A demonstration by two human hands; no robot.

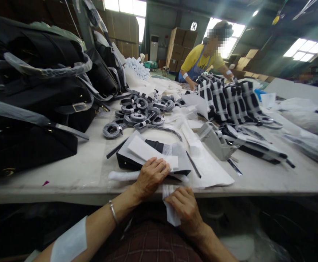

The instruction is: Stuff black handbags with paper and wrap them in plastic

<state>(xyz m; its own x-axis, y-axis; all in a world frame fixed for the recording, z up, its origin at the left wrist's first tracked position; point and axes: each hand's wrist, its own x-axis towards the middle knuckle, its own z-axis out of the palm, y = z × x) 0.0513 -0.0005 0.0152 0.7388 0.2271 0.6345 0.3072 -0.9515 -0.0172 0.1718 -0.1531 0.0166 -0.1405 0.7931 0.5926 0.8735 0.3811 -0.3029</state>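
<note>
In front of me a black handbag (124,161) lies on its side near the table's front edge, with white paper and a white foam strip (142,151) over it. My left hand (152,174) rests on this wrapping, fingers lying flat and close together, pressing it against the bag. Just past the table edge, my right hand (184,207) pinches a folded piece of white wrapping paper (172,214) that hangs down. A long white padded roll (123,176) lies along the bag's near side, partly behind my left hand.
Black bags (33,145) are piled on the left. Coiled straps (139,112) lie beyond the handbag. A grey tape dispenser (216,142) stands on white sheets (213,171) to the right. Across the table a co-worker (199,63) handles a row of wrapped black bags (230,102).
</note>
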